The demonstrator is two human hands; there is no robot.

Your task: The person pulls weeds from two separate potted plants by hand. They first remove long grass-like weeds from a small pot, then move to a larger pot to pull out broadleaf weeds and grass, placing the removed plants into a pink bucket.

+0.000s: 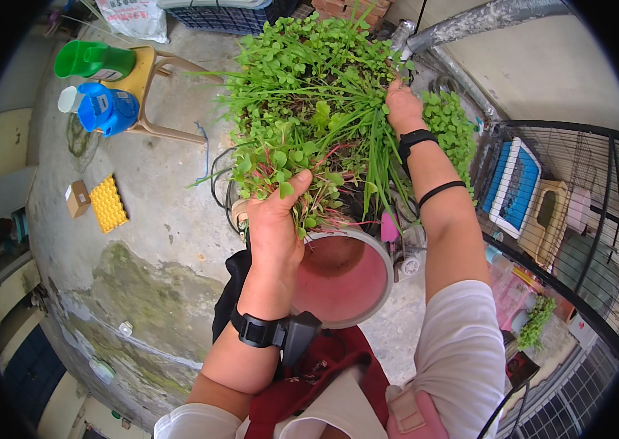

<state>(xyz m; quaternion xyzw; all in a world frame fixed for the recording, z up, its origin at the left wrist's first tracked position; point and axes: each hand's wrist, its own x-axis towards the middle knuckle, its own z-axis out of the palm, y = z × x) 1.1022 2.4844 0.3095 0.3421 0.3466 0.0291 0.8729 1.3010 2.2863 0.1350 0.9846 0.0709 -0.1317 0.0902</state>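
Observation:
My left hand (279,219) is closed around a bunch of leafy seedlings (274,170) with reddish-pink stems, held above the near side of the growing plants. Beneath it is a round tub (383,263) with a pinkish inside and some brown residue in it. My right hand (404,104) reaches to the far right edge of the green plants (298,60); its fingertips are partly hidden among leaves, and what they touch cannot be told. Long grass-like leaves (378,159) spread between the two hands. A pink-ended tool (389,226) is beside the tub's rim.
A chair (147,82) at left bears a green jug (87,59) and a blue jug (114,110). A yellow egg tray (108,203) and a cardboard box (77,198) lie on the concrete. A black wire cage (578,129) stands at right, and a pipe (485,24) runs behind.

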